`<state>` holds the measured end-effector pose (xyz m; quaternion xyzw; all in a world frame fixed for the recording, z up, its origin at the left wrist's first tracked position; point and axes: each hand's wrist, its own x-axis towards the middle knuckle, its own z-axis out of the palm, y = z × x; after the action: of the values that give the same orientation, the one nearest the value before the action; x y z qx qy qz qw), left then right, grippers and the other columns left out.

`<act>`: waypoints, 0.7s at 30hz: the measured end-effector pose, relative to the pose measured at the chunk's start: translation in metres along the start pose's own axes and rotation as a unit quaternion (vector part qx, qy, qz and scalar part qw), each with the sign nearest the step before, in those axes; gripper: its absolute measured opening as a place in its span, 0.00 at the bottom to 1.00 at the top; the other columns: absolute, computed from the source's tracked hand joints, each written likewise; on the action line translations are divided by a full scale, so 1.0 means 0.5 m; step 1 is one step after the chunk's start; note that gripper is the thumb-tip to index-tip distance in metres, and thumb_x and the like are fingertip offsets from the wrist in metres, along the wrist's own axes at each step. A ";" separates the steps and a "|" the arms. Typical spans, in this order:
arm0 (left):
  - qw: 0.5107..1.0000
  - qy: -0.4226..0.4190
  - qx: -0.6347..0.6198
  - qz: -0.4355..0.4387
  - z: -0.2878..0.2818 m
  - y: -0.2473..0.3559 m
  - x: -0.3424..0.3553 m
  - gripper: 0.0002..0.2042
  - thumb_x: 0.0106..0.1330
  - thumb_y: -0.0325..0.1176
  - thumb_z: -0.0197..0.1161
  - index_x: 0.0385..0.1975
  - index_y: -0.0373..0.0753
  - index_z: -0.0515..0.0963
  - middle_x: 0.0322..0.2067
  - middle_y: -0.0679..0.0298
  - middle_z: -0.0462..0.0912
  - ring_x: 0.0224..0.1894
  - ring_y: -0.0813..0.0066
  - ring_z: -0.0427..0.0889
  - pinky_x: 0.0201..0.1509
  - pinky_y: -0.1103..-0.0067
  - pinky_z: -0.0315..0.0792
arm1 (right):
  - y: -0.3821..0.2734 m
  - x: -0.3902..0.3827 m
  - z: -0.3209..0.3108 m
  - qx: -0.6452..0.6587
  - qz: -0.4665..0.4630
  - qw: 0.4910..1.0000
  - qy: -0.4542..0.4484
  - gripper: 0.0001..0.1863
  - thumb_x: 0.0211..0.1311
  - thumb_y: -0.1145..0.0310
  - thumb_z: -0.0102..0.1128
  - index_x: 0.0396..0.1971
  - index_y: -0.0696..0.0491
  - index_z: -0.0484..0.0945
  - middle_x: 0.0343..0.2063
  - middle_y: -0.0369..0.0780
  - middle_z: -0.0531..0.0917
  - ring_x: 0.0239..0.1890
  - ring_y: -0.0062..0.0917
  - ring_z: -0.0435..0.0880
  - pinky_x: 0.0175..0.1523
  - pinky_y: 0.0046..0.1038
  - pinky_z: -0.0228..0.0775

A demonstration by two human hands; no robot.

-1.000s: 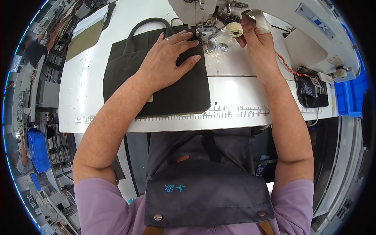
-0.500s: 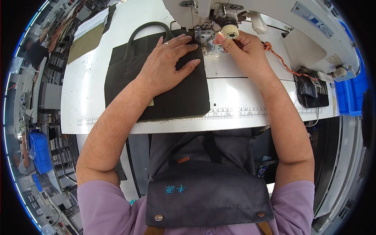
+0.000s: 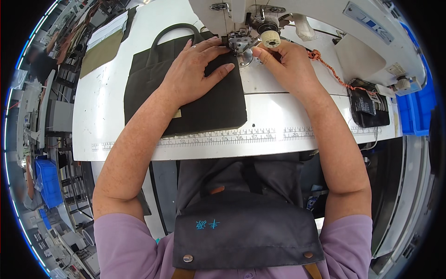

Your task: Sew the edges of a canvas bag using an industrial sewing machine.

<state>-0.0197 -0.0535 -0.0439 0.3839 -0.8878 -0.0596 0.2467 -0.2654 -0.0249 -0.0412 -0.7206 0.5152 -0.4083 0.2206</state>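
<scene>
A dark olive fabric bag piece with a loop handle lies flat on the white table. My left hand rests on it palm down, fingers stretched and thumb spread. The piece's far right edge reaches the needle area of a white sewing machine. Beside the metal presser foot assembly, my right hand is bent with thumb and fingers together, close under the cream round knob. The thumb tip is at a small metal part by the foot. Whatever lies between those fingers is hidden.
A printed ruler strip runs along the table's near edge. To the right lie an orange braided cord and a dark pouch. Papers and an olive sheet sit at far left; a blue bin stands beyond the right edge.
The bag piece has slid slightly away from me, with my left hand on it. My right hand has shifted a little left, and a metal part by the foot now sits beside its thumb.
</scene>
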 end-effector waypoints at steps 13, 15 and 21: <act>0.995 -0.042 0.076 -0.058 -0.015 0.122 0.018 0.19 0.53 0.48 0.71 0.25 0.35 0.78 0.32 0.58 0.78 0.35 0.56 0.83 0.38 0.66 0.78 | 0.073 0.012 -0.066 -0.425 -0.041 0.902 0.066 0.12 0.62 0.57 0.68 0.40 0.48 0.88 0.40 0.38 0.86 0.49 0.33 0.83 0.53 0.40 0.73; 0.990 -0.068 0.087 -0.084 -0.017 0.125 0.032 0.18 0.53 0.45 0.69 0.22 0.35 0.77 0.31 0.58 0.79 0.35 0.56 0.84 0.38 0.66 0.79 | 0.073 0.013 -0.062 -0.422 -0.019 0.905 0.051 0.10 0.64 0.60 0.65 0.39 0.48 0.89 0.39 0.39 0.86 0.48 0.34 0.84 0.50 0.41 0.74; 0.978 -0.121 -0.082 -0.145 -0.031 0.058 0.044 0.12 0.54 0.37 0.67 0.20 0.32 0.80 0.31 0.59 0.81 0.35 0.65 0.83 0.39 0.72 0.76 | 0.062 0.010 -0.059 -0.418 -0.033 0.906 0.054 0.08 0.66 0.66 0.60 0.36 0.49 0.87 0.36 0.39 0.86 0.44 0.32 0.86 0.48 0.40 0.75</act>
<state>-0.0440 -0.0476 -0.0134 0.4770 -0.8380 -0.2139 0.1565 -0.3065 -0.0380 -0.0456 -0.7403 0.6256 -0.2004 -0.1426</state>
